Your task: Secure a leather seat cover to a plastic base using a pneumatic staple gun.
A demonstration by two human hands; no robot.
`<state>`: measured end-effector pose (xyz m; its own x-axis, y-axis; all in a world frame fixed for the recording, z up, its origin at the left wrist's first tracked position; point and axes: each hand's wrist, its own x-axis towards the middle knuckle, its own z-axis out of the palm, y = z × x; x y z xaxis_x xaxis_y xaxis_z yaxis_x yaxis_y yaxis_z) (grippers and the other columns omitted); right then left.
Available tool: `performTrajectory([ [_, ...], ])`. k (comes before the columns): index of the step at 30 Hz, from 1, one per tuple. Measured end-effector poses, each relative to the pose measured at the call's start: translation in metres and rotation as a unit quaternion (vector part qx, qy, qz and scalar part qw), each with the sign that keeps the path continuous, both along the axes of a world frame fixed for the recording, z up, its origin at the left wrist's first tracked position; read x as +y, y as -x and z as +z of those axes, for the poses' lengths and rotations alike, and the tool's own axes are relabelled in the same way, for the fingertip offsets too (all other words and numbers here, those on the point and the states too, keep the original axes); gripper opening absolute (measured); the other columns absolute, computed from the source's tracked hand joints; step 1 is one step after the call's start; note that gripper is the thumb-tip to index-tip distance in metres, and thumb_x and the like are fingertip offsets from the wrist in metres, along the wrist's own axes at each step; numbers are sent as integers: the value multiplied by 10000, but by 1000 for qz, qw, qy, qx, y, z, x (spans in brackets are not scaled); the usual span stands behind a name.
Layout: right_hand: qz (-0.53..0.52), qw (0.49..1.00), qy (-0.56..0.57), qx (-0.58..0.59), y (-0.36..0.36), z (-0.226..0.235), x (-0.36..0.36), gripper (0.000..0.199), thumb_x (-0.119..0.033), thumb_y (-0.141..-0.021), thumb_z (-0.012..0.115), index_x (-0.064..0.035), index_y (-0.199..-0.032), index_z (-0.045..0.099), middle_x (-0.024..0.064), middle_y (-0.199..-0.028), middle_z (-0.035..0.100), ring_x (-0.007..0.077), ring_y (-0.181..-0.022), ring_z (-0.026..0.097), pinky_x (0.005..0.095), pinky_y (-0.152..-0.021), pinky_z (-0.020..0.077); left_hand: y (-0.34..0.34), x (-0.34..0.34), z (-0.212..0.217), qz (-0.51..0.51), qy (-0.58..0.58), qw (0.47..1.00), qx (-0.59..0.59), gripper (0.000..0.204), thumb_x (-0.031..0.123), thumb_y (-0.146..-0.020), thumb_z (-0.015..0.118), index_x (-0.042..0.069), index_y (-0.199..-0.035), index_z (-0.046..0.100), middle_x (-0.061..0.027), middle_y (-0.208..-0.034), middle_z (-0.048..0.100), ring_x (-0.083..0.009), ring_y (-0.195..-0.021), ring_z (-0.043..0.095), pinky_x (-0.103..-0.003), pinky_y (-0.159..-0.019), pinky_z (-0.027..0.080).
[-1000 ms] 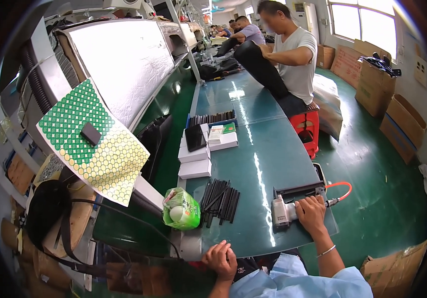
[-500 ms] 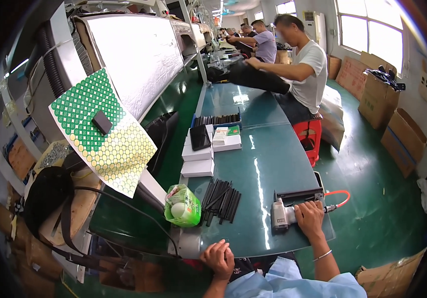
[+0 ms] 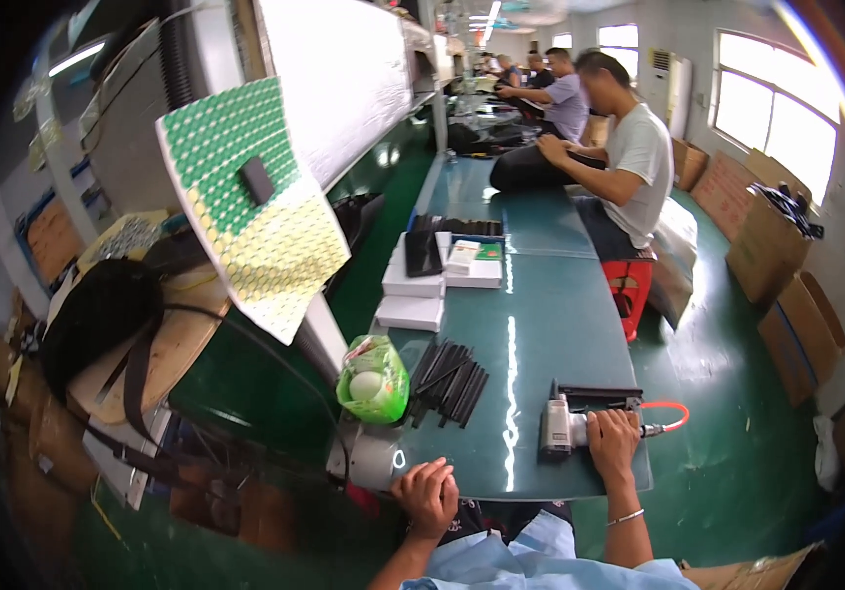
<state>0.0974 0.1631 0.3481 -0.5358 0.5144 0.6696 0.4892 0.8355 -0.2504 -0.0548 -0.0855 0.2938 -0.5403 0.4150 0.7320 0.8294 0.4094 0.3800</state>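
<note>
My right hand (image 3: pixel 613 442) is wrapped round the handle of a pneumatic staple gun (image 3: pixel 557 425). The tool lies on its side at the near right of the green-topped table (image 3: pixel 462 462), its long black magazine pointing right. From the handle end curves an orange air hose (image 3: pixel 676 405). At the table's front edge rests my left hand (image 3: pixel 428 497), its fingers slightly bent and holding nothing visible. Beyond it, several thin black strips (image 3: pixel 454 379) lie in a loose pile. Beside them stands a green plastic container (image 3: pixel 371 382) with a white round thing inside.
White boxes (image 3: pixel 413 313) stand farther up the table, with a black phone-like slab (image 3: pixel 423 254) on top. A sheet of green and yellow round stickers (image 3: pixel 255 216) hangs at left. A co-worker (image 3: pixel 636 147) sits on a red stool (image 3: pixel 629 295). Cardboard boxes (image 3: pixel 801 329) stand at right.
The whole view has shifted, so the bench sits farther right and higher. The co-worker's black piece has come down onto the table. My right hand stays on the staple gun.
</note>
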Motion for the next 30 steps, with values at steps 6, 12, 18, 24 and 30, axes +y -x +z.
performTrajectory([
  [6, 6, 1000, -4, -13, -3, -2, -4, 241, -181, -871, 543, -36, -679, 555, 91, -672, 539, 257, -693, 522, 379, -728, 372, -1, -5, 1, -26, -16, 999, -29, 152, 193, -812, 609, 154, -956, 638, 34, -1073, 629, -173, -976, 551, -360, -876, 324],
  [12, -4, 1000, 2, -22, -4, -6, -2, 262, -178, -893, 512, -26, -681, 538, 105, -665, 511, 276, -679, 493, 385, -709, 360, -1, -3, 2, -24, -16, 999, -33, 151, 189, -816, 605, 143, -955, 642, 27, -1060, 634, -175, -975, 549, -354, -872, 321],
  [18, -12, 1000, 6, -25, 0, 1, 3, 262, -182, -882, 527, -33, -666, 521, 106, -654, 505, 276, -667, 494, 387, -689, 358, 3, 3, -5, -10, -22, 1000, -11, 147, 200, -805, 603, 146, -938, 639, 27, -1038, 645, -173, -954, 557, -367, -872, 311],
  [24, 10, 1000, 14, -22, 6, 6, 5, 241, -167, -859, 556, -31, -660, 534, 94, -647, 518, 267, -655, 510, 384, -674, 361, 2, 7, -12, 19, -12, 1000, 18, 137, 196, -806, 586, 154, -929, 633, 33, -1035, 646, -168, -945, 557, -371, -867, 304],
  [30, 2, 999, -2, -32, -2, 0, 4, 195, -149, -862, 558, -24, -716, 586, 101, -690, 562, 271, -699, 542, 387, -695, 384, 1, 6, -7, 7, -33, 999, 14, 148, 181, -799, 596, 149, -938, 635, 25, -1031, 645, -164, -947, 564, -359, -872, 305],
])
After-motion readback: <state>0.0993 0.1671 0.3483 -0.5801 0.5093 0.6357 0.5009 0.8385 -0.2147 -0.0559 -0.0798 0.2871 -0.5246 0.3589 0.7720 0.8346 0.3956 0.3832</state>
